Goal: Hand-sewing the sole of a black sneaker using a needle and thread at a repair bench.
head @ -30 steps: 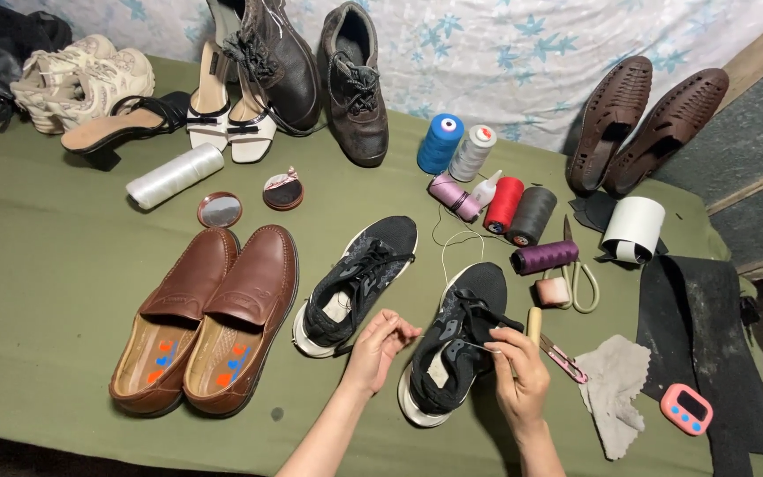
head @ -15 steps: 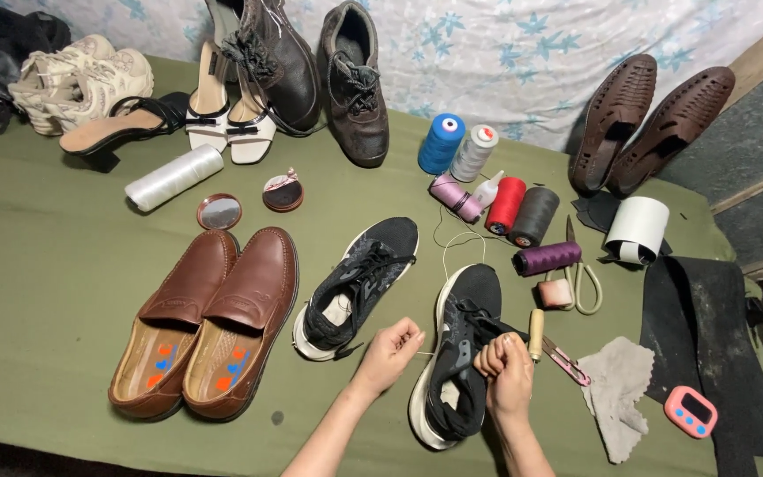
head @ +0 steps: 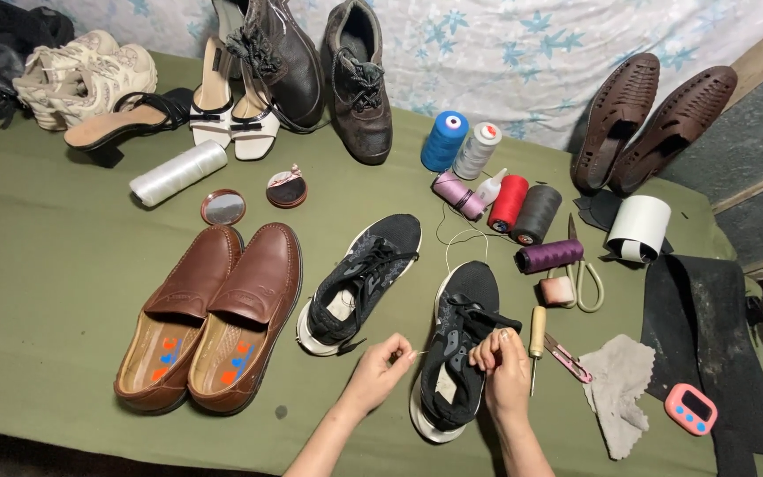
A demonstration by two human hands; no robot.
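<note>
Hands meet over the nearer black sneaker point(head: 455, 353), which lies toe away from the person on the green cloth point(head: 46, 291), just right of its partner sneaker point(head: 359, 283). From the head view, the right hand point(head: 501, 367) has its fingertips pressed together at the tongue and laces, pinching something small there; whether it is a needle or only the thread I cannot tell. The left hand point(head: 381, 367) sits just left of the shoe, thumb and forefinger closed on a pale thread point(head: 421, 355) that runs across to the shoe's collar. So the shoe lies between the two hands, the right one touching it, the left one apart and joined only by the thread.

To do this well, I would judge the thread wants steady tension from the left while the right keeps its pinch low on the tongue, so the shoe does not lift.

Beside the right hand lie a wooden-handled awl point(head: 536, 336), red snips point(head: 567, 356) and a grey rag point(head: 620, 389); a purple spool point(head: 547, 256) lies beyond.
</note>
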